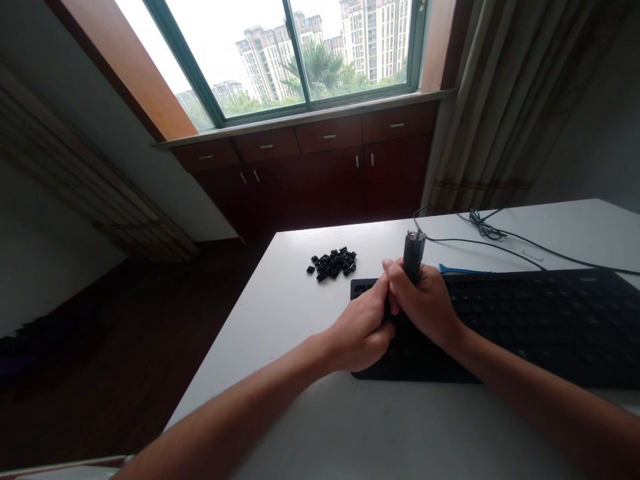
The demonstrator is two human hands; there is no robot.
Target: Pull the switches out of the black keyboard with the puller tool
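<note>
- The right hand is clenching its fingers around a dark handheld tool, which is standing upright with a metal tip on top.
- The left hand is curling in tight beside it; I cannot tell whether it is gripping the tool.
- The tool is sitting over the edge of a black keyboard on the white worktop.
- A slip is risking scattering the nearby small black plastic pieces.
</note>
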